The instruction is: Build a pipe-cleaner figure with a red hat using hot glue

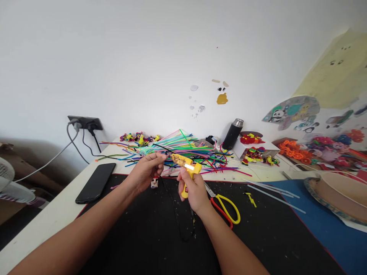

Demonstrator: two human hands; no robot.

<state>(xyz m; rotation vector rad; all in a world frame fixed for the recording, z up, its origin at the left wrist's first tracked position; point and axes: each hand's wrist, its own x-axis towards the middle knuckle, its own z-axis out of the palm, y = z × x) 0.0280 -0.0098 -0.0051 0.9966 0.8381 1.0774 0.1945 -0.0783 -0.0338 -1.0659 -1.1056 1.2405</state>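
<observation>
My right hand (194,190) grips the handle of a yellow glue gun (187,165), its stained nozzle pointing left. My left hand (146,170) is pinched shut on a thin dark pipe cleaner (161,147) held right at the gun's nozzle. Both hands hover over a black mat (143,236) at the table's middle. A small white figure with a dark face (154,183) lies on the mat just below my left hand. The gun's black cord (179,221) trails toward me across the mat.
A heap of coloured pipe cleaners (183,151) lies behind the hands. Yellow-handled scissors (226,206) rest right of my right wrist. A black phone (96,182) lies at left, a dark flask (233,134) stands behind, and glue sticks (272,194) plus a round tray (338,194) sit at right.
</observation>
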